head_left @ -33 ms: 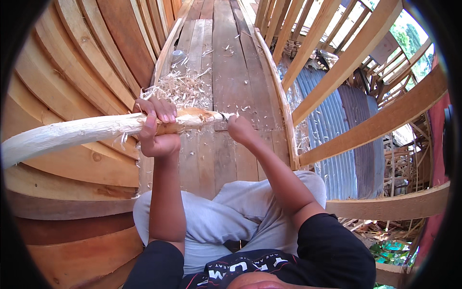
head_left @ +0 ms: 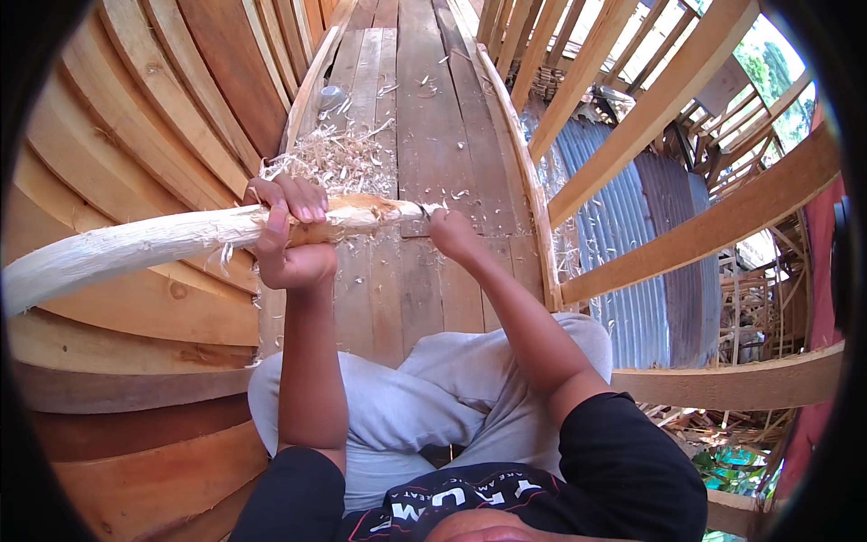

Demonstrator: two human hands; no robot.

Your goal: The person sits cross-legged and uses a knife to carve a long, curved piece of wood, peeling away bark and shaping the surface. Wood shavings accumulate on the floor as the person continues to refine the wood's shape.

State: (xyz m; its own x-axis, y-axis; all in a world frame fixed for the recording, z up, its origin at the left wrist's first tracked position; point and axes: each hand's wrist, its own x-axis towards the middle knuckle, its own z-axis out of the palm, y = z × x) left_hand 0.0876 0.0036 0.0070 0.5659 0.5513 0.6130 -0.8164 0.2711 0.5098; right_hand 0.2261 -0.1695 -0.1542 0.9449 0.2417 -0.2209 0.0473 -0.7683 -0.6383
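Note:
A long, pale, peeled wooden pole (head_left: pixel 135 246) reaches from the far left across to the middle, slightly bent. My left hand (head_left: pixel 291 226) is wrapped round it, with the thumb on the near side. Beyond that hand the pole has a browner, rough patch and narrows to a whittled tip. My right hand (head_left: pixel 452 233) is closed in a fist just right of the tip. From it a short dark knife blade (head_left: pixel 424 213) shows against the tip; the knife's handle is hidden in the fist.
Curly wood shavings (head_left: pixel 339 158) lie heaped on the plank floor (head_left: pixel 438 135), near a small clear cup-like container (head_left: pixel 331 97). Wooden boards (head_left: pixel 117 117) wall the left side. At the right stand railing slats (head_left: pixel 650 104), with corrugated metal sheets (head_left: pixel 614 244) below. My crossed legs (head_left: pixel 406 397) are in front.
Almost nothing differs. The scene sits slightly higher in the picture, and both hands with the pole appear a little further up.

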